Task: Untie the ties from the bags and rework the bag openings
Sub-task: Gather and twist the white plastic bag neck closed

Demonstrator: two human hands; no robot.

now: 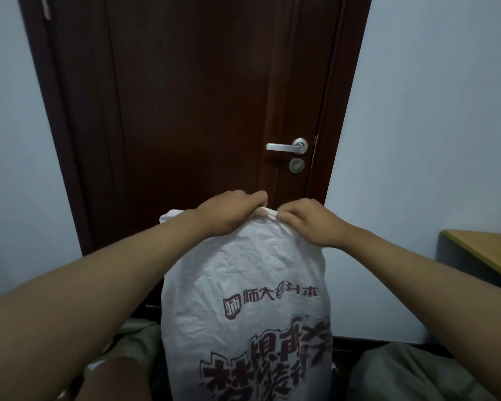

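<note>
A tall white plastic bag (243,285) with dark red printed characters stands upright between my knees, full and rounded. Its top is gathered into a small bunch (268,213). My left hand (232,211) grips that bunch from the left, fingers curled over it. My right hand (307,222) pinches the same bunch from the right, fingertips meeting the left hand's. A loose flap of the bag (171,217) sticks out behind my left wrist. No separate tie can be made out under the fingers.
A dark brown door (200,111) with a silver lever handle (287,146) is straight ahead, pale walls either side. A wooden table corner (486,253) juts in at right. My trouser legs (402,371) flank the bag.
</note>
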